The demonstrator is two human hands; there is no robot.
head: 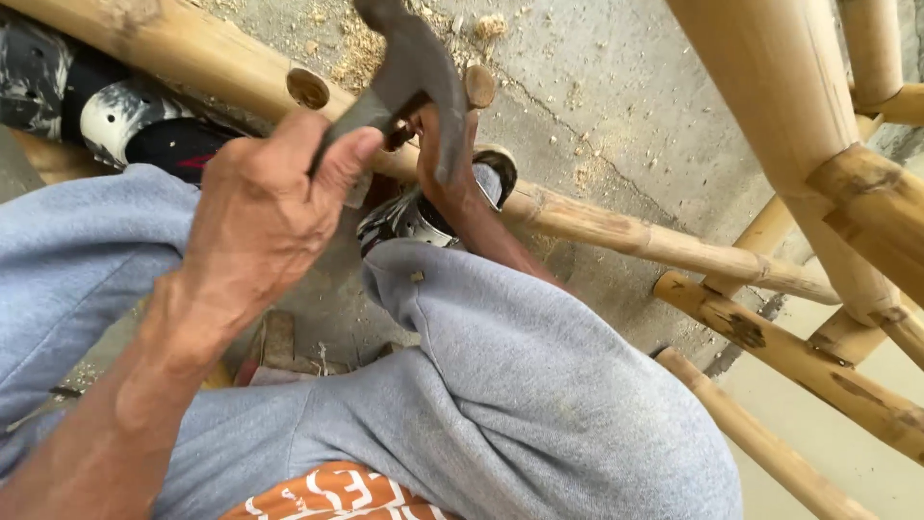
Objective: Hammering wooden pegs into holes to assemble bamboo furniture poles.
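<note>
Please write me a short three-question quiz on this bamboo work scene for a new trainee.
1. True or false: the left hand grips a hammer.
2. Which hand reaches past the knee to the bamboo pole under the hammer head?
A. the left hand
B. the right hand
C. neither
3. Fill in: loose ______ lies on the concrete floor beyond the pole.

Key
1. True; its fingers wrap the handle.
2. B; it rests at the pole beside a wooden peg.
3. Sawdust.
</note>
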